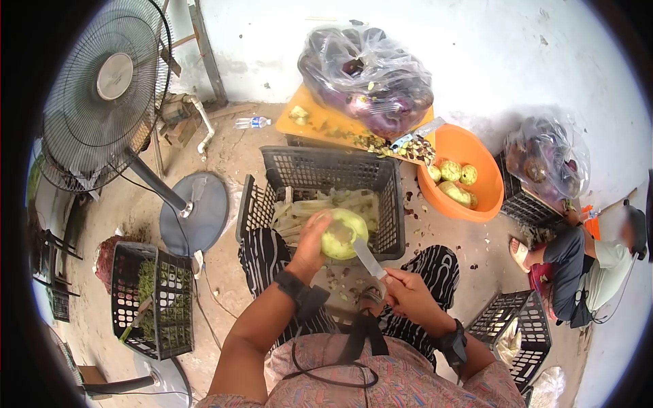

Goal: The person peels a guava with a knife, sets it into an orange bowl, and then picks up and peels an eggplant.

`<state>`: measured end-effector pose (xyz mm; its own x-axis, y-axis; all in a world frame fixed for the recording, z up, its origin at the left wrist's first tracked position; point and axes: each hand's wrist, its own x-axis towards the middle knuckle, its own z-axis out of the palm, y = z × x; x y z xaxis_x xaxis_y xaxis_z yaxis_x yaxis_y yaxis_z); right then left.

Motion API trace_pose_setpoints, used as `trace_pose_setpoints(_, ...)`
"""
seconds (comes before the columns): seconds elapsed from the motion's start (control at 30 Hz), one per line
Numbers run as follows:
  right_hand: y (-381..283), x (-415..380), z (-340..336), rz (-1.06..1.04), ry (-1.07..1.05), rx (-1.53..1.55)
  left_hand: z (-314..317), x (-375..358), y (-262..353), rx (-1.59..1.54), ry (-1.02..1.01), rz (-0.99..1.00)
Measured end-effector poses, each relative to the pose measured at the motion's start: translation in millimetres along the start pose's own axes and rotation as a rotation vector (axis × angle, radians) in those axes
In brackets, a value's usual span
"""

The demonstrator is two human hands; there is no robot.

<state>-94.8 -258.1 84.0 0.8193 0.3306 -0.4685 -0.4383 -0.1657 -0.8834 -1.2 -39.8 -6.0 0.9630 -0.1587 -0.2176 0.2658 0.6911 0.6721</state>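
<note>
My left hand point(311, 239) is closed around the left side of a round, pale green peeled eggplant point(342, 232) with a brownish patch. In my right hand point(408, 294) is the handle of a knife, and its broad blade point(368, 258) touches the eggplant's lower right side. Both hands are above the near edge of a black plastic crate point(391, 204). Long pale strips point(299, 209) lie inside that crate, under the eggplant. The knife's handle is mostly hidden by my fingers.
An orange basin point(491, 197) holds several peeled eggplants. Behind the crate, an orange board point(289, 122) carries dark peelings and a bag of purple eggplants point(367, 75). A standing fan point(114, 76) and a crate of greens point(170, 299) are leftward. At right sits another person point(605, 272).
</note>
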Motion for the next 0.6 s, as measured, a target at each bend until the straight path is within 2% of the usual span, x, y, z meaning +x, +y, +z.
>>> trace_pose_setpoints(0.17,-3.5,6.6,18.5,0.036,0.026,0.118,1.1,2.7,-2.8,-0.07,0.112,0.1)
trace_pose_setpoints(0.6,10.6,23.1,61.2,-0.031,0.167,0.285,3.2,9.7,-6.9,-0.123,0.168,0.151)
